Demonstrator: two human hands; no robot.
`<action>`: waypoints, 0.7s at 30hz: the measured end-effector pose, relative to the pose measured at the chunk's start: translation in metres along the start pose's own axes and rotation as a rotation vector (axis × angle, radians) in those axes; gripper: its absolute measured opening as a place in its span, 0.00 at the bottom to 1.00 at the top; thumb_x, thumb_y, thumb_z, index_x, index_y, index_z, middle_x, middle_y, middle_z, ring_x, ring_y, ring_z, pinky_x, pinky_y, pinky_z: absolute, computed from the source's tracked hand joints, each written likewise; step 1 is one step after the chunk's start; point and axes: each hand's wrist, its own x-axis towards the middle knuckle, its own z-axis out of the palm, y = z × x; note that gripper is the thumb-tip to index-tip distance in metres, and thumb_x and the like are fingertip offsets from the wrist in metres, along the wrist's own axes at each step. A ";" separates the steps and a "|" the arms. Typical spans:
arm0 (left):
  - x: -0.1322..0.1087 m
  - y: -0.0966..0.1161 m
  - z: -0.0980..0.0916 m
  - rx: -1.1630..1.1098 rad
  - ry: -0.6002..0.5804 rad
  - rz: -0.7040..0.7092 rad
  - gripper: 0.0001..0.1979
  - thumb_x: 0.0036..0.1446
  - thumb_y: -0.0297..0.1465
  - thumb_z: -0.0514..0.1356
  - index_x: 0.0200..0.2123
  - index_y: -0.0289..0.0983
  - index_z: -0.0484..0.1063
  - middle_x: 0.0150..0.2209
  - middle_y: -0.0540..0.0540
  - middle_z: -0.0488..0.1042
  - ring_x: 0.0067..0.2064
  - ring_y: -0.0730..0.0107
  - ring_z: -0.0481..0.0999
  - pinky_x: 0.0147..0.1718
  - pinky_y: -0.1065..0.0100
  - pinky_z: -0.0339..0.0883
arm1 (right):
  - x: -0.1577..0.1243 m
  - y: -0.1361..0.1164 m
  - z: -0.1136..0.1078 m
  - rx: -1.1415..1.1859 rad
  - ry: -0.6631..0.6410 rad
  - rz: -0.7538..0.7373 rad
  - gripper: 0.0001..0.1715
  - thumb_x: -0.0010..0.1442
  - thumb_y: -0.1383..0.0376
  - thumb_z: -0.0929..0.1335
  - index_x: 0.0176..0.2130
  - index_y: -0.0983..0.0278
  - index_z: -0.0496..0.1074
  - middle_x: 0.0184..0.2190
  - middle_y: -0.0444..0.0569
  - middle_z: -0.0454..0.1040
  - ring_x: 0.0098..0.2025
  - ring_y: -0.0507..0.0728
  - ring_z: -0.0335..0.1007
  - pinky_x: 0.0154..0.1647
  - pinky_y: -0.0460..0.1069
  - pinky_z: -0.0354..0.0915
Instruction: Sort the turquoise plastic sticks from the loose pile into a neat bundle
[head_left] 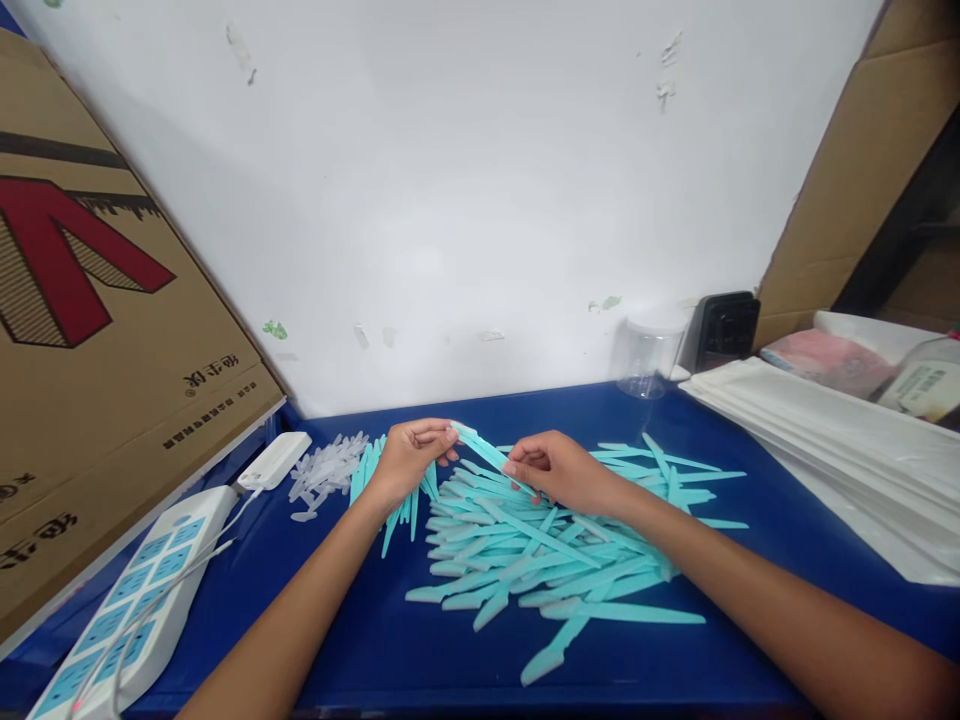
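A turquoise eyebrow razor [484, 450] is held slantwise between my two hands, above a large pile of similar razors [517, 545]. My left hand [409, 460] pinches its pale, upper-left end between thumb and fingers. Lower down, my right hand [555, 465] grips the handle end with thumb and fingertips. Whether a clear cap sits on the blade end is too small to make out. Beneath and beside my left hand lies a smaller group of turquoise razors [367, 465]. Left of that group is a heap of small translucent caps [328, 470].
A white power strip [176, 590] with cables and a white adapter [275, 460] lie at the left, beside a large cardboard box [112, 400]. Along the back right stand a clear jar [651, 355] and a black device [726, 328]. White plastic sheets [832, 440] cover the blue table's [360, 650] right side.
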 end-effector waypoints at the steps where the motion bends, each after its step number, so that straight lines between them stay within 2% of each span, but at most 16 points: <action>1: 0.000 0.000 0.000 0.005 -0.018 0.010 0.21 0.54 0.43 0.70 0.45 0.34 0.81 0.29 0.44 0.80 0.30 0.66 0.78 0.29 0.67 0.69 | 0.000 0.000 0.000 0.000 -0.010 -0.011 0.25 0.62 0.45 0.69 0.33 0.64 0.74 0.26 0.46 0.75 0.24 0.53 0.72 0.26 0.47 0.66; 4: -0.001 0.000 0.000 0.014 -0.046 0.027 0.20 0.55 0.42 0.70 0.46 0.35 0.80 0.31 0.44 0.80 0.31 0.66 0.78 0.29 0.68 0.69 | -0.001 -0.001 -0.001 -0.012 -0.029 -0.041 0.24 0.61 0.46 0.70 0.31 0.65 0.74 0.22 0.44 0.71 0.25 0.53 0.69 0.27 0.47 0.64; 9: -0.003 0.003 0.001 0.030 -0.076 0.056 0.20 0.56 0.42 0.69 0.47 0.35 0.79 0.32 0.44 0.80 0.31 0.66 0.79 0.28 0.69 0.69 | -0.002 0.000 -0.002 -0.008 -0.095 -0.051 0.23 0.62 0.47 0.70 0.31 0.65 0.73 0.23 0.44 0.72 0.25 0.53 0.68 0.26 0.46 0.63; 12: -0.004 0.007 0.003 0.059 -0.094 0.061 0.21 0.57 0.43 0.68 0.48 0.35 0.80 0.29 0.45 0.79 0.30 0.67 0.78 0.29 0.69 0.69 | -0.004 -0.001 -0.003 -0.012 -0.109 -0.044 0.22 0.62 0.48 0.70 0.32 0.65 0.74 0.24 0.45 0.73 0.25 0.53 0.68 0.26 0.46 0.63; 17: -0.003 0.007 0.002 0.090 -0.040 0.054 0.18 0.56 0.43 0.69 0.42 0.33 0.82 0.27 0.44 0.80 0.29 0.67 0.77 0.29 0.69 0.70 | -0.004 -0.003 -0.004 -0.094 -0.067 -0.091 0.23 0.64 0.49 0.69 0.29 0.65 0.74 0.20 0.42 0.67 0.22 0.50 0.60 0.24 0.46 0.56; 21: -0.003 0.009 -0.002 0.103 -0.040 0.052 0.18 0.55 0.42 0.70 0.40 0.33 0.83 0.27 0.43 0.80 0.30 0.65 0.79 0.31 0.67 0.72 | -0.003 -0.004 -0.006 -0.159 -0.024 -0.131 0.20 0.64 0.51 0.70 0.29 0.64 0.75 0.24 0.44 0.73 0.26 0.52 0.65 0.27 0.46 0.58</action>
